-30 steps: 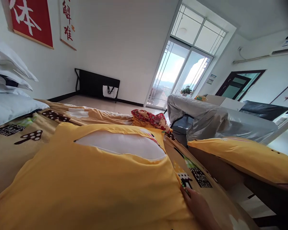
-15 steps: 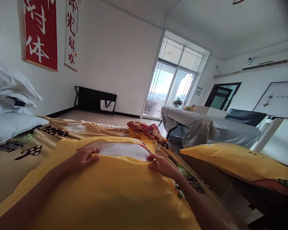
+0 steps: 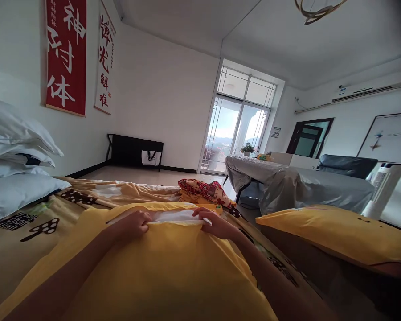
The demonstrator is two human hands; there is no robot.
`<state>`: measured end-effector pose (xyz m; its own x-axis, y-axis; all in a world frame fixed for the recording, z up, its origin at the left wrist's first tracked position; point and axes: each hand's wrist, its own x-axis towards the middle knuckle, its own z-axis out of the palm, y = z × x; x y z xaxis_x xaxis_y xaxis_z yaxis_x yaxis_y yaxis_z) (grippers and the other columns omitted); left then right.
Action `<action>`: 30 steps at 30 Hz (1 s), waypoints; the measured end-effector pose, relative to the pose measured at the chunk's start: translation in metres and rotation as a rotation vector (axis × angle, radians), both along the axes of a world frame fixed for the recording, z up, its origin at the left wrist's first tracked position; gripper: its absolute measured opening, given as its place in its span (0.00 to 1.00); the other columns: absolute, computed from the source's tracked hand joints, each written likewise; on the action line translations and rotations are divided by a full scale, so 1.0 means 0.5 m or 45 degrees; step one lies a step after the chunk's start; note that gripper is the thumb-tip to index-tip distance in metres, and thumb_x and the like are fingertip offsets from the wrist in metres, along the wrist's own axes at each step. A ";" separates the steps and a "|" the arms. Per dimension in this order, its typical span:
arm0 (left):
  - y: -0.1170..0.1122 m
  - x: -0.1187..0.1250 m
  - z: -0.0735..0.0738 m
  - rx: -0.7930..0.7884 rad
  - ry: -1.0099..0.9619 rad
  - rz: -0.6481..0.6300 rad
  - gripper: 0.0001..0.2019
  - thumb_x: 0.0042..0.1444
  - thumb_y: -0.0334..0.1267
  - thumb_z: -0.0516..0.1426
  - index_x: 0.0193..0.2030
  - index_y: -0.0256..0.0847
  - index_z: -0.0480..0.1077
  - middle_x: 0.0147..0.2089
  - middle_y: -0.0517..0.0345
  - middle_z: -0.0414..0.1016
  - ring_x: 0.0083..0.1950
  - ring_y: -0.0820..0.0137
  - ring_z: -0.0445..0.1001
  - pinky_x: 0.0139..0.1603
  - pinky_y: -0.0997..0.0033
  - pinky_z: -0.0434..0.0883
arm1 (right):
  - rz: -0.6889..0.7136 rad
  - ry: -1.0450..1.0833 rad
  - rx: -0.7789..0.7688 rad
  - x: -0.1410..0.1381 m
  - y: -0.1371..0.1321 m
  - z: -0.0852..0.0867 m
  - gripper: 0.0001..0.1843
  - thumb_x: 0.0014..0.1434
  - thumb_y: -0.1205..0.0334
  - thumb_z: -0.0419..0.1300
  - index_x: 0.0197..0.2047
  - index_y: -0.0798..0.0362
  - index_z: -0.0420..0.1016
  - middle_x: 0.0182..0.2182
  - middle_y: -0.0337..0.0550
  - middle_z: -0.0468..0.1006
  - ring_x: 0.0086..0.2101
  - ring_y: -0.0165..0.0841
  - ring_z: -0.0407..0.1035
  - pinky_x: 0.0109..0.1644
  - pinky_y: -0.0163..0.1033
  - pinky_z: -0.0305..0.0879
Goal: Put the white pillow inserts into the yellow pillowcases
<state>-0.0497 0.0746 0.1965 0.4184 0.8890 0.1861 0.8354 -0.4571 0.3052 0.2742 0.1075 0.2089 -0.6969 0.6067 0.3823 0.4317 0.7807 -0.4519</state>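
Note:
A yellow pillowcase lies in front of me on the bed, its opening at the far end. White pillow fabric shows through that opening. My left hand is closed on the near edge of the opening at its left side. At the right side, my right hand pinches the same edge, with a bit of white between its fingers. The rest of the pillow is hidden under the yellow cloth.
White pillows are stacked at the left on the patterned bedspread. A crumpled red checked cloth lies beyond the pillowcase. Another yellow pillow is at the right. Behind it stands a table under plastic sheeting.
My hands have come closer together along the edge. The edge is pulled up, so the opening looks narrower and less white shows. The view has tilted upward.

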 end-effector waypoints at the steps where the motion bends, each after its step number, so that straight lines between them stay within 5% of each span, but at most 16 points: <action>1: 0.007 0.004 -0.008 -0.014 0.002 0.012 0.08 0.45 0.34 0.47 0.23 0.41 0.67 0.33 0.55 0.76 0.37 0.65 0.72 0.40 0.69 0.65 | -0.048 0.007 0.035 -0.007 0.008 -0.007 0.02 0.54 0.64 0.56 0.32 0.52 0.65 0.46 0.45 0.71 0.47 0.35 0.64 0.54 0.40 0.57; 6: 0.035 -0.002 -0.039 -0.047 -0.002 0.144 0.13 0.49 0.34 0.45 0.32 0.39 0.70 0.42 0.47 0.77 0.45 0.61 0.73 0.47 0.66 0.65 | -0.435 -0.102 0.005 -0.027 0.041 -0.103 0.03 0.53 0.65 0.55 0.29 0.51 0.63 0.31 0.41 0.72 0.35 0.34 0.65 0.41 0.37 0.59; 12: 0.033 -0.001 -0.042 -0.010 0.100 0.384 0.10 0.51 0.37 0.47 0.34 0.39 0.67 0.36 0.48 0.76 0.37 0.60 0.74 0.35 0.66 0.63 | -0.775 0.033 0.018 -0.038 0.042 -0.185 0.06 0.58 0.58 0.52 0.31 0.50 0.62 0.31 0.42 0.73 0.34 0.35 0.66 0.35 0.35 0.56; 18: -0.001 -0.003 -0.070 0.266 0.137 0.777 0.26 0.58 0.40 0.41 0.60 0.27 0.57 0.34 0.40 0.76 0.39 0.52 0.76 0.39 0.57 0.66 | -1.004 0.089 0.032 -0.028 0.037 -0.191 0.15 0.59 0.57 0.52 0.48 0.52 0.64 0.27 0.40 0.75 0.32 0.37 0.70 0.38 0.37 0.58; 22: 0.022 -0.040 -0.074 0.080 0.067 0.899 0.30 0.58 0.38 0.42 0.67 0.30 0.52 0.44 0.36 0.77 0.46 0.49 0.75 0.43 0.53 0.68 | -1.076 -0.042 -0.099 -0.030 0.042 -0.180 0.32 0.57 0.58 0.57 0.62 0.59 0.57 0.37 0.49 0.79 0.41 0.41 0.72 0.45 0.40 0.60; 26: 0.050 -0.070 -0.061 -0.013 0.012 0.886 0.22 0.58 0.36 0.42 0.53 0.36 0.70 0.47 0.38 0.76 0.48 0.50 0.75 0.42 0.55 0.69 | -0.951 -0.153 -0.124 -0.025 0.049 -0.162 0.21 0.60 0.54 0.55 0.52 0.57 0.72 0.45 0.51 0.79 0.45 0.39 0.71 0.44 0.36 0.61; 30: 0.045 -0.073 -0.041 0.131 -0.049 0.909 0.25 0.62 0.42 0.37 0.50 0.39 0.72 0.46 0.40 0.77 0.48 0.49 0.75 0.42 0.56 0.68 | -0.947 -0.170 -0.014 -0.021 0.046 -0.143 0.16 0.63 0.56 0.53 0.41 0.56 0.78 0.39 0.49 0.80 0.40 0.36 0.72 0.42 0.35 0.61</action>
